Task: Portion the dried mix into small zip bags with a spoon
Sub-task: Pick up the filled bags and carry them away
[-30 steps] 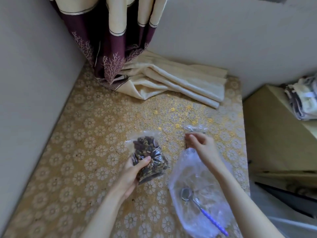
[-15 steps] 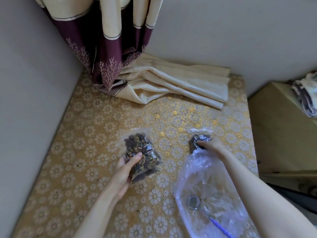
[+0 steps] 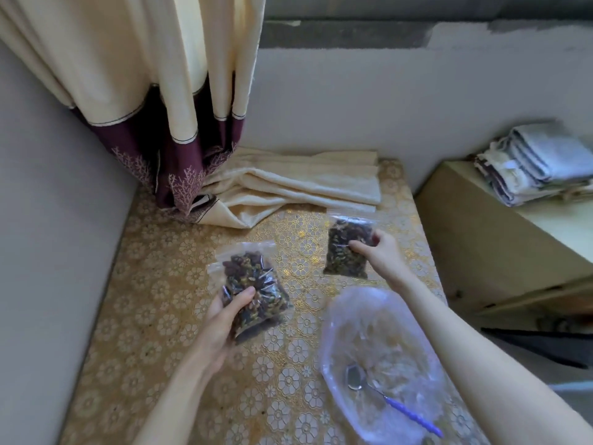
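Left hand (image 3: 221, 319) is clamped on a filled zip bag (image 3: 253, 284) mid-table. Right hand (image 3: 382, 252), a second ago only touching the second filled zip bag (image 3: 348, 248) near the table's right edge, now grips and tilts it. Spoon (image 3: 385, 393) is left in the near-empty large bag (image 3: 378, 358); portioning is judged nearly done.

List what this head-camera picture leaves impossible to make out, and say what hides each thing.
- Left hand: fingers hidden behind its filled zip bag.
- Right hand's zip bag: seal shut or open, too small.
- Large clear bag: leftover mix blurred; near end cut off at bottom edge.
- Spoon: contents unclear through glare.
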Motion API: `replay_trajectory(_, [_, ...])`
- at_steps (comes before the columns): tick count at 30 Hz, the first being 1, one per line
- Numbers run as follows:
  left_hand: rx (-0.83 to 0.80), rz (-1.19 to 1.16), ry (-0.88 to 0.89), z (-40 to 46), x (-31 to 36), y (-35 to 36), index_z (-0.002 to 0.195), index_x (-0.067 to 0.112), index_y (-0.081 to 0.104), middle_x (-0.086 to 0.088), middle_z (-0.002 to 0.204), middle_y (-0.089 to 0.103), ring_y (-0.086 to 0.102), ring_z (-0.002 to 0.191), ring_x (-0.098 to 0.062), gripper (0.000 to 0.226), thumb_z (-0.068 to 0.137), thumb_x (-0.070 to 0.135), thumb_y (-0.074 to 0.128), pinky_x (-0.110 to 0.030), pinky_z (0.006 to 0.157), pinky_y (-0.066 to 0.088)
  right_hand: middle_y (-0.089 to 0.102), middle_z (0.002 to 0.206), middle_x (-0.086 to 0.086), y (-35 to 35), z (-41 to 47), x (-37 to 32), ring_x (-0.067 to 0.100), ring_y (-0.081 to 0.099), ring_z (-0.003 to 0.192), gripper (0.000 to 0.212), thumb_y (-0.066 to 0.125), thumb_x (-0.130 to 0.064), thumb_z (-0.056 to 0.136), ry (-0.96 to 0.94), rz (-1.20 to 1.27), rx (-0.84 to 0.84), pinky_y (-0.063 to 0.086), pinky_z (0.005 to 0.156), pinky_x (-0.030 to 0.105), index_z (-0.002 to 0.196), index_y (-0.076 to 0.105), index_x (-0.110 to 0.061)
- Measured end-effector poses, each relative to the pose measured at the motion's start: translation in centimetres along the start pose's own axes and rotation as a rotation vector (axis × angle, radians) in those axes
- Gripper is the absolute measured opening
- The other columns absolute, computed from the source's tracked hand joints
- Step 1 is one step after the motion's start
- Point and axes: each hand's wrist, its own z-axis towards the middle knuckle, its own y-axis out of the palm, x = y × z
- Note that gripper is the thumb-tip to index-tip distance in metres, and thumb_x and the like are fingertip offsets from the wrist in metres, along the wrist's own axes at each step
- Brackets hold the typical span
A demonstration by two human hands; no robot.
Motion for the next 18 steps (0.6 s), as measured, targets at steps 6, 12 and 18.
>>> replay_trajectory(6, [-0.113, 0.191, 0.045, -4.5, 0.8, 2.4, 0.113, 0.033, 0.054, -0.003, 0.098, 0.072, 0.07, 0.086, -0.023, 0.067, 0.053, 0.043, 0.081, -0.033, 0.062, 0.056, 0.071, 0.087, -0.002, -5.6, -10.9, 1.0, 0.01, 0.066, 0.083, 0.006, 0.066, -0.015, 0.085, -0.01, 0.258, 0.022, 0.051, 0.068, 0.022, 0.091, 0.067, -0.018])
replay_trajectory(12, [-0.195, 0.323, -0.042, -9.0, -3.6, 3.5, 0.117, 0.028, 0.055, -0.002, 0.1, 0.072, 0.07, 0.086, -0.023, 0.074, 0.049, 0.043, 0.08, -0.032, 0.059, 0.055, 0.073, 0.084, 0.01, -8.9, -23.7, 8.3, 0.02, 0.068, 0.076, 0.014, 0.067, -0.017, 0.083, 0.22, 0.552, 0.321, 0.05, 0.068, 0.031, 0.084, 0.071, -0.004])
replay_trajectory(18, [-0.306, 0.41, -0.166, -11.2, -9.4, 5.3, 0.111, 0.029, 0.062, -0.005, 0.104, 0.071, 0.069, 0.091, -0.027, 0.052, 0.06, 0.034, 0.072, -0.043, 0.071, 0.056, 0.071, 0.078, 0.007, -11.1, -36.9, 15.0, 0.017, 0.064, 0.073, 0.017, 0.066, -0.018, 0.085, 0.369, 0.702, 0.682, 0.05, 0.068, 0.03, 0.082, 0.069, -0.001])
